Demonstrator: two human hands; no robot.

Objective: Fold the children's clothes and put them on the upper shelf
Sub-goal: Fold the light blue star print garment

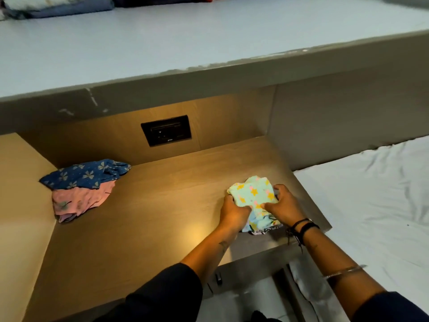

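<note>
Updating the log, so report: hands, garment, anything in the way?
Left grip and right grip both clutch star-print garment on lower shelf. Blue garment, pink garment heaped far left, apart. Upper shelf holds folded clothes; no obstacle seen.

Dark sleeves (162, 293) — black wristbands (304, 225), silver bangle (343, 271).

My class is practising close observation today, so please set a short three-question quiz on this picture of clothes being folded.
1. True or false: the left hand and the right hand both grip the pale green star-print garment.
2. What lies directly under the dark blue flower-print garment? A a white towel; B a pink garment; C a black sock.
3. Which shelf, upper or lower, holds the stack of folded clothes?

Key: 1 true; 2 B; 3 the pale grey upper shelf.
</note>
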